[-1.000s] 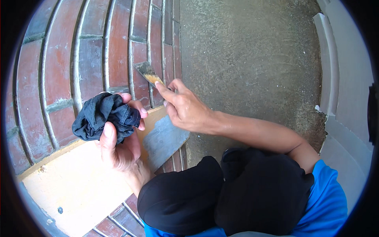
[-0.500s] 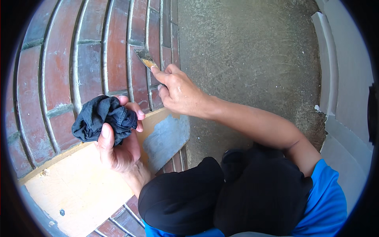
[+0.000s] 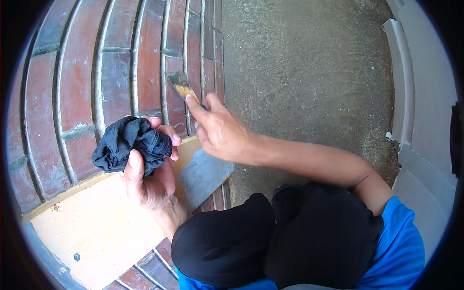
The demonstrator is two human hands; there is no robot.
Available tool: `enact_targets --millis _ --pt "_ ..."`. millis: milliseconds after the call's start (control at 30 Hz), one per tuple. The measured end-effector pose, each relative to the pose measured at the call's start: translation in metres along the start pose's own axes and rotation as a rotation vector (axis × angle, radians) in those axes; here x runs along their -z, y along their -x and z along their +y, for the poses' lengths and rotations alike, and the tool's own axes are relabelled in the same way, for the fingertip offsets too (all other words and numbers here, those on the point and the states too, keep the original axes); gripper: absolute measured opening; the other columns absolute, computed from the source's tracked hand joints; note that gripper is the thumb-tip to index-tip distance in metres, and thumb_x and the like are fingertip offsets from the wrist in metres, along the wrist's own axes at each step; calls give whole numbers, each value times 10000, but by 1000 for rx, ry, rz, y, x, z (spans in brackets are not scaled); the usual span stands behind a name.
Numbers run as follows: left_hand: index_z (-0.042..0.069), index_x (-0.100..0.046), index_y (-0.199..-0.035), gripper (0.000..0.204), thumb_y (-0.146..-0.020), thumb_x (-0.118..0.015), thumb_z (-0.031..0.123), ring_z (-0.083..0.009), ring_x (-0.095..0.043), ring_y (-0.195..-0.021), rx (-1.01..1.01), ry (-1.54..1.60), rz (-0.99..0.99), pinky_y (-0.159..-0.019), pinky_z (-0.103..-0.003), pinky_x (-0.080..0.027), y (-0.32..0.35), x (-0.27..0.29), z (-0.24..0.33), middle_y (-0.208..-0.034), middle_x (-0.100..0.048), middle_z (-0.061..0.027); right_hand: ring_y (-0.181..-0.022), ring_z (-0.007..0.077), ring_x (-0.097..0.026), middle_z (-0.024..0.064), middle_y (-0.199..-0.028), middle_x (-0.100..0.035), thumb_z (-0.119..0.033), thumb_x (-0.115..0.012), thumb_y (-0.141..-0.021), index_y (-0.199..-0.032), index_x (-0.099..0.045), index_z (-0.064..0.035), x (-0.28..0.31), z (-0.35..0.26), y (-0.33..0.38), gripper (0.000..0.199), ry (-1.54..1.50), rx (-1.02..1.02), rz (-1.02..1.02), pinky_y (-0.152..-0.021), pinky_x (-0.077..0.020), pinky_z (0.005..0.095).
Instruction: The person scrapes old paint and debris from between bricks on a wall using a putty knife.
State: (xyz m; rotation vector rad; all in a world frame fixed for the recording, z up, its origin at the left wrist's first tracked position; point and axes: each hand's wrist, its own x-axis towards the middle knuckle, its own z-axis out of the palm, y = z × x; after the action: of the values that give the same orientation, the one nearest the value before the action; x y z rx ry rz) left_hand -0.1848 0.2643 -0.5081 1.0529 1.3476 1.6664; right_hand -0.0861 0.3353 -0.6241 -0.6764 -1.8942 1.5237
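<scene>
A crumpled dark blue-black cloth point(image 3: 130, 145) is bunched in my left hand point(image 3: 152, 186), its thumb and fingers curled around it. My right hand point(image 3: 222, 130) grips a putty knife point(image 3: 183, 87) with the index finger laid along it. Its flared blade, dark at the edge and yellowish toward the fingers, is slightly blurred. The blade is over the brick wall point(image 3: 150, 63); whether it touches the bricks I cannot tell. Most of the handle is hidden inside my right fist.
Below my left hand runs a cream-coloured ledge point(image 3: 96, 222) with a grey patch point(image 3: 205, 176) at its right end. Rough concrete floor point(image 3: 299, 72) stretches to the right of the wall. White panels point(image 3: 430, 87) stand along the far right side.
My right hand and the putty knife have moved down in the picture, a little to the right. The left hand keeps hold of the cloth and has shifted slightly right.
</scene>
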Motion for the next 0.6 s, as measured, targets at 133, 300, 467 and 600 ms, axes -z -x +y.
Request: enact_targets --millis 133,300,467,600 --pt "-97 -449 -1240 533 -906 -575 298 -307 -573 -878 12 7 -6 -617 -306 -500 2 1 -1 -1163 -554 -223 -719 447 -621 293 -1060 -438 -12 -534 -836 -1355 -393 94 0 -3 29 549 47 28 -70 -672 -540 474" --pt "-97 -465 -1231 532 -884 -604 282 -328 -592 -848 1 21 28 -605 -314 -504 4 -2 -1 -1146 -575 -241 -678 417 -650 295 -1033 -461 -40 -545 -800 -1301 -444 139 30 -6 -7 542 353 93 -8 -659 -564 457" --pt "-94 -482 -1221 525 -864 -628 262 -353 -615 -815 10 21 56 -586 -320 -510 4 -4 2 -1134 -594 -258 -702 373 -658 255 -989 -499 -60 -544 -830 -1215 -511 146 43 -11 -13 439 473 166 62 -624 -569 430" --pt "-96 -486 -1213 521 -865 -622 267 -352 -619 -805 -10 16 61 -570 -316 -510 3 -4 -1 -1125 -597 -260 -717 373 -654 240 -974 -484 -12 -551 -797 -1232 -541 100 41 -21 4 449 524 214 -11 -612 -559 427"
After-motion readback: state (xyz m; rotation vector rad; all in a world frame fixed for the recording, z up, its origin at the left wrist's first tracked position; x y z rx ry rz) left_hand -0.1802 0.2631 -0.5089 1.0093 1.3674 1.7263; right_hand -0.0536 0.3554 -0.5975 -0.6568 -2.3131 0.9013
